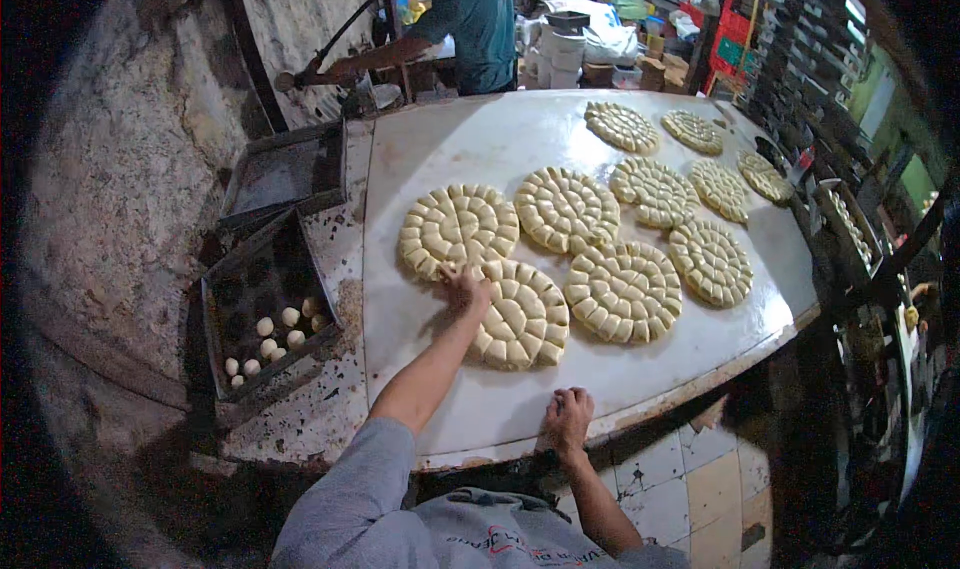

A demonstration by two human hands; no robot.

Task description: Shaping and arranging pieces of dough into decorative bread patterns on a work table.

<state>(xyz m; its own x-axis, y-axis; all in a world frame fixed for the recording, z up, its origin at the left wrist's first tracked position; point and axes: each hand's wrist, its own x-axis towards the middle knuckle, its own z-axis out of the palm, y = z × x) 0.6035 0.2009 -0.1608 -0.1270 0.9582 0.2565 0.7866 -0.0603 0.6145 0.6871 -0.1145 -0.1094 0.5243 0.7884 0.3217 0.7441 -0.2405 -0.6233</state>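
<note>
Abt 10 dough discs (623, 291) look cut; balls (268, 348) in tray (240, 309) L of discs whole. My L hand (466, 288), fingers spread, touches discs; R hand (570, 416) curled, can't tell if gripping.

The left hand (467, 287) touches two scored dough rounds: one (458, 227) at its twelve o'clock, one (522, 316) at its four. The right hand (569, 416), fingers curled, is at the counter's (460, 409) six-o'clock edge. Dough balls (268, 347) sit in a dark tray (250, 284) toward nine o'clock.
</note>
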